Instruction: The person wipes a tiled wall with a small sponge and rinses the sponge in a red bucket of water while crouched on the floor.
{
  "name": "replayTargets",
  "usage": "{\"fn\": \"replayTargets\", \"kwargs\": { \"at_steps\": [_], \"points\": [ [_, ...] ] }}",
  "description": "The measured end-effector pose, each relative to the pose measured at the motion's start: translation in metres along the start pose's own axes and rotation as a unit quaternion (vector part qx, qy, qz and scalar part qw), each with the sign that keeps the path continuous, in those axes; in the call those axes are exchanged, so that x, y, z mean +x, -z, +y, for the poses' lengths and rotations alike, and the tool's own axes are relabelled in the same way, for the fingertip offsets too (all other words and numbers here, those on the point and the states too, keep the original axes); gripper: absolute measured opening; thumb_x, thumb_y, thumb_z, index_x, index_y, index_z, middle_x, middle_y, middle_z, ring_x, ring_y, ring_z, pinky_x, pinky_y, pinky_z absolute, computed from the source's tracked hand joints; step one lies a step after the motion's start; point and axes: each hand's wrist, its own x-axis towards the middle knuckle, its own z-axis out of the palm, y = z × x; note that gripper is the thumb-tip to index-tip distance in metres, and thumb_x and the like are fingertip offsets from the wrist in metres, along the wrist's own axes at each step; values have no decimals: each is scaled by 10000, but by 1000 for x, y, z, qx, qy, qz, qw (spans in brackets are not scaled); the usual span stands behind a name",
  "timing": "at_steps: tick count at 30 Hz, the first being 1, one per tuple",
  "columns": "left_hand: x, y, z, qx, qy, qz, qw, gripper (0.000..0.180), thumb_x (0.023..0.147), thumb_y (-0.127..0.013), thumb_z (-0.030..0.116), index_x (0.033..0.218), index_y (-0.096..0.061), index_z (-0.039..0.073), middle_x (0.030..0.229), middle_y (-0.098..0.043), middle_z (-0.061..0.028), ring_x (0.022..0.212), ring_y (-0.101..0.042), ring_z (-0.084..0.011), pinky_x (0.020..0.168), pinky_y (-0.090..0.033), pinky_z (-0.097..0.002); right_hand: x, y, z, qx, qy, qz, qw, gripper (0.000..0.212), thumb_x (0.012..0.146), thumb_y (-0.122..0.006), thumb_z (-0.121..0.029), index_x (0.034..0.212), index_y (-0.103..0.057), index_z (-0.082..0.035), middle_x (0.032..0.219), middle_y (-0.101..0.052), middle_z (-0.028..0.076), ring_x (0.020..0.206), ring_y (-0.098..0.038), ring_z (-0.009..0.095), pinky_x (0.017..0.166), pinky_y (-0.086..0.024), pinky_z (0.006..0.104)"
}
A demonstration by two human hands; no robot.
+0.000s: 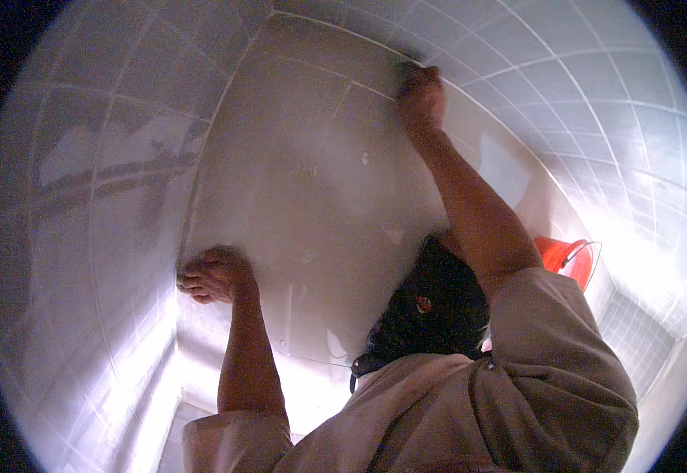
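My right hand (422, 98) reaches to the far edge of the pale floor (312, 213), where it meets the tiled wall. Its fingers are curled against the joint, and a dark patch shows beside them; whether that is a held object or shadow I cannot make out. My left hand (217, 274) rests low at the left, by the foot of the left tiled wall (83, 173). Its fingers stretch out toward that wall, holding nothing visible. Small pale spots and faint joint lines mark the floor between my hands.
A red bucket (560, 260) with a wire handle stands at the right, behind my right arm. Dark cloth with a small emblem (430, 307) covers part of the floor near my body. Tiled wall (588, 102) rises at the far right. Bright light falls at the lower left and right.
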Motion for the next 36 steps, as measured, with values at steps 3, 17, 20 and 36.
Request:
{"fn": "replayTargets", "kwargs": {
  "at_steps": [3,17,20,36],
  "points": [
    [3,11,2,-57,0,-24,998,685,983,-325,422,1444,-249,-79,1489,-259,-301,1419,-234,-429,1110,-228,-570,22,-37,-23,-81,15,-27,996,304,846,-520,-67,1106,-677,-77,1065,-613,190,987,-597,394,874,-510,461],
    [4,1,-15,-54,8,-27,998,715,988,-294,459,1456,-179,-69,1515,-175,-303,1432,-178,-423,1122,-211,-554,56,-92,-153,58,132,-19,989,262,860,-549,-114,1087,-672,-67,1071,-637,183,1011,-622,363,852,-539,481],
    [5,8,-5,-90,7,-18,996,718,986,-300,468,1442,-200,-77,1505,-193,-306,1433,-168,-426,1125,-206,-555,101,-118,-156,17,1,-24,1000,259,881,-547,-139,1097,-679,-86,1069,-655,182,1027,-625,362,852,-539,482],
    [3,-4,-2,-100,-18,-9,995,703,985,-315,454,1409,-241,-102,1509,-199,-314,1446,-134,-446,1138,-159,-590,100,-133,-154,66,115,114,985,263,835,-615,-124,1081,-703,-100,1096,-676,161,1050,-608,362,955,-477,481]
  ]
}}
